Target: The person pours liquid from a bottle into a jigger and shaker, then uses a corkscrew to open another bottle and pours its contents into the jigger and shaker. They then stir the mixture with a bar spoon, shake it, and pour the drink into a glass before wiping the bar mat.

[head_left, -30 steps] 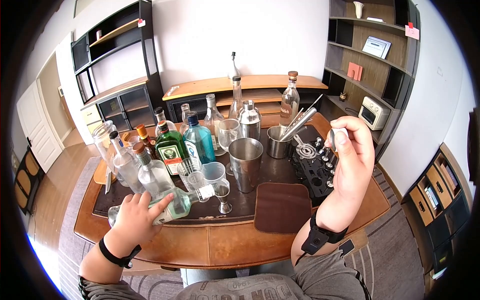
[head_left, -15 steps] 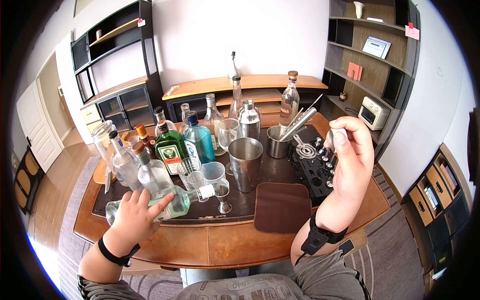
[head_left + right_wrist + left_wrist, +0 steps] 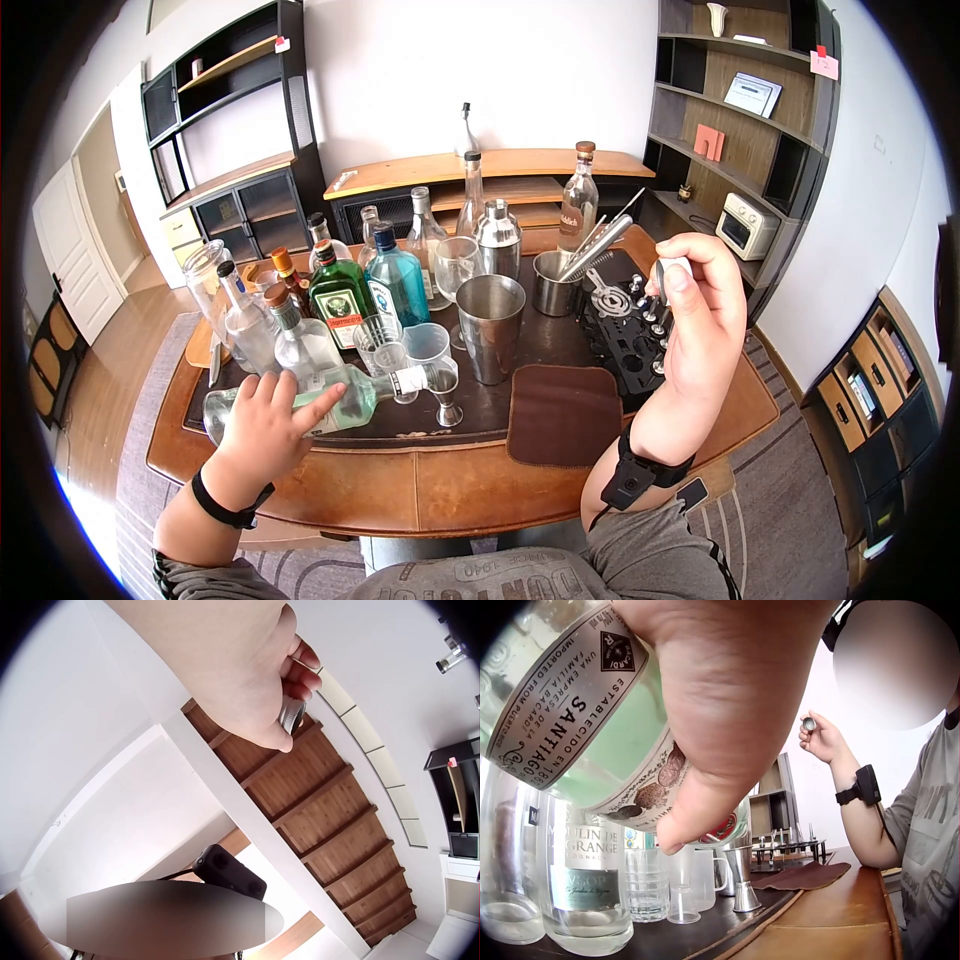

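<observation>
The left hand (image 3: 264,425) grips a pale green glass bottle (image 3: 352,402), tilted almost flat, its neck pointing right over a metal jigger (image 3: 449,408). In the left wrist view the thumb lies across the label of the bottle (image 3: 622,742), and the jigger (image 3: 742,881) stands upright below. Raised at the right, the right hand (image 3: 703,305) pinches a small metal cap between thumb and fingers; the cap (image 3: 291,714) shows clearly in the right wrist view. Clear cups (image 3: 427,345) stand just behind the bottle's neck. Whether liquid is flowing I cannot tell.
Several bottles (image 3: 338,298) crowd the table's left side. A steel shaker tin (image 3: 491,330) stands behind the jigger, with a brown leather mat (image 3: 565,415) to its right. Farther back are a cobbler shaker (image 3: 499,240), a tool-filled cup (image 3: 556,290) and a black bar-tool stand (image 3: 625,350).
The left hand and the base of the green bottle have shifted slightly left and up, so the bottle lies flatter. The right hand has barely moved and still pinches the cap.
</observation>
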Demonstrator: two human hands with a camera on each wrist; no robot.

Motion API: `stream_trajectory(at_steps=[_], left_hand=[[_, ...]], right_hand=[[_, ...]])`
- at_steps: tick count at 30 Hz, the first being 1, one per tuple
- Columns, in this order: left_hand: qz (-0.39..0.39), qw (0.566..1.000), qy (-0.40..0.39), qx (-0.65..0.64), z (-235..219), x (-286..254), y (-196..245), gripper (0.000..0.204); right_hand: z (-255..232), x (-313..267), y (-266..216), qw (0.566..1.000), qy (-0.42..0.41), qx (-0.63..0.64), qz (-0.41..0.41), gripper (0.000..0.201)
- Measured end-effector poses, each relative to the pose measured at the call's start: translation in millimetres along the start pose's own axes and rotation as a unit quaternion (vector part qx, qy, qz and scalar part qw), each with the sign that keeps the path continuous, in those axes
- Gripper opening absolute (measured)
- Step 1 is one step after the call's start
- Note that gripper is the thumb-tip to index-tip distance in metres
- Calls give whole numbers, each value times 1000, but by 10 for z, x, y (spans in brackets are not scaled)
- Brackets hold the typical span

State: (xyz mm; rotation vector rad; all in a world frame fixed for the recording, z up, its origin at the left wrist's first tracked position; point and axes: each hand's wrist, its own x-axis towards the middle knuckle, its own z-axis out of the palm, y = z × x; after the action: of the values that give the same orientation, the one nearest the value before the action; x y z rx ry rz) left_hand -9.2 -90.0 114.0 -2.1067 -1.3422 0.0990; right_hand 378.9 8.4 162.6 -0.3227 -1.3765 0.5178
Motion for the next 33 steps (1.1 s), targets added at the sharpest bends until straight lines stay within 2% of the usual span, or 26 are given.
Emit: stream_trajectory(at_steps=[19,33], left_hand=[[12,1000,10,26,-8,41,-9,81],[3,1000,8,4,2,30,-12,88]], right_hand=[[8,-1,-16,1000,0,1,-2,16],[7,2,-10,1000,-7,-3,-3,16]])
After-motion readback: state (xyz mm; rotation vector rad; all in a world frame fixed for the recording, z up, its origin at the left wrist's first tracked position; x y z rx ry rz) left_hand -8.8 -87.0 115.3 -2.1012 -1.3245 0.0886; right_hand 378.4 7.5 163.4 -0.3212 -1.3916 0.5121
